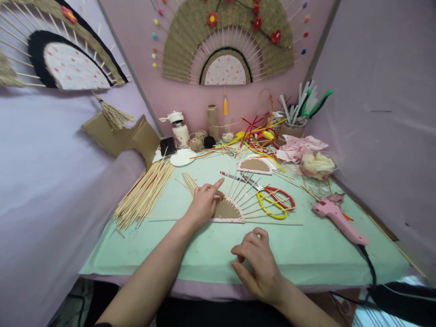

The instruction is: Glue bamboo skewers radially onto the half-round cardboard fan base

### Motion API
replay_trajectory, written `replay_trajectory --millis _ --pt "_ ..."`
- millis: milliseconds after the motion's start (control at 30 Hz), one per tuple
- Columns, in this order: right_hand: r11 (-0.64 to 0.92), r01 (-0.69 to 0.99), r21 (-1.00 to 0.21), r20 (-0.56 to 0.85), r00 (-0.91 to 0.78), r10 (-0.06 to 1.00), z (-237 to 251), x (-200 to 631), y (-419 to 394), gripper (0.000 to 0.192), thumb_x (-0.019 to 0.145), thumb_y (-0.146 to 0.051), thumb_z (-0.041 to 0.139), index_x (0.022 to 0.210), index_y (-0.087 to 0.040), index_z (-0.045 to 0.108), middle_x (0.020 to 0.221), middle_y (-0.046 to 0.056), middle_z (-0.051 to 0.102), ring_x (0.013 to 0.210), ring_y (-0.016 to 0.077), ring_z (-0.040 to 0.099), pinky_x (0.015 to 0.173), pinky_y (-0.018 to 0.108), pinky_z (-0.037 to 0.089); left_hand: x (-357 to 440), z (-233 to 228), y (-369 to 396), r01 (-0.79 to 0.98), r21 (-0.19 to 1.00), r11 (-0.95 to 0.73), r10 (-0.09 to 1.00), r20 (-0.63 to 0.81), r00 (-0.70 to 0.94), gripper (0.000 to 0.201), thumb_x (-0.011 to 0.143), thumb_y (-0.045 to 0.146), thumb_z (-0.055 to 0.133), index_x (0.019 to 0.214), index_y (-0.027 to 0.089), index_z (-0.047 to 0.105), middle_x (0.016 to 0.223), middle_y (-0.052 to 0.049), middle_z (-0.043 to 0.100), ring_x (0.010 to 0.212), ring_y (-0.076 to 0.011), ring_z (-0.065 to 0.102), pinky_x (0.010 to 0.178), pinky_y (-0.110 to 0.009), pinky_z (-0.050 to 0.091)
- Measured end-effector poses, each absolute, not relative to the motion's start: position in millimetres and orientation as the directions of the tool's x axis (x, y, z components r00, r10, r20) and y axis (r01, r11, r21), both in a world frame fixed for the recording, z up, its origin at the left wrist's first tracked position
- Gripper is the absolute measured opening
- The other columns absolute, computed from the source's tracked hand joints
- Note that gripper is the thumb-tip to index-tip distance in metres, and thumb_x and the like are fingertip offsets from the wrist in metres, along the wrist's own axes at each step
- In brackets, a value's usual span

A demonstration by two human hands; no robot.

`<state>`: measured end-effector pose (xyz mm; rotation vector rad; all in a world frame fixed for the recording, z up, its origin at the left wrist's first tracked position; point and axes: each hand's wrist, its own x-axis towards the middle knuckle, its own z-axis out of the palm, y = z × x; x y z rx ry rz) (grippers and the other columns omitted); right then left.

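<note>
A small cardboard half-circle (227, 211) with thin bamboo sticks (242, 193) fanning out from it lies on the pale green table cover (306, 254). My left hand (203, 203) rests flat on its left side, fingers pressing the sticks there, index finger stretched out. My right hand (257, 263) hovers near the table's front edge, fingers loosely curled, holding nothing that I can see.
A pile of bamboo sticks (145, 193) lies at left. Scissors (274, 200) sit right of the fan, a pink glue gun (337, 218) further right with its black cord. Twine spools, pipe cleaners, a cup of tools and pink paper crowd the back. Finished fans hang on the walls.
</note>
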<state>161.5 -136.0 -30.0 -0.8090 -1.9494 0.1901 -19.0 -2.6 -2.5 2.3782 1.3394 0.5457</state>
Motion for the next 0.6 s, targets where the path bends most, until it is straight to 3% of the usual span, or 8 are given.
replay_trajectory --millis 600 --pt "0.759 0.462 -0.459 0.725 -0.298 0.620 -30.2 160.9 -135.9 0.008 0.092 -0.017 0.051 0.098 -0.020 0.053 0.068 -0.003 0.057 0.069 0.0153 0.049 0.079 0.037 0.030 -18.5 -2.7 -1.3 0.745 0.446 -0.495 0.859 0.126 0.495 0.073 0.081 0.000 0.039 0.151 0.020 0.038 0.113 -0.004 0.077 0.113 -0.0237 0.052 0.098 -0.043 0.033"
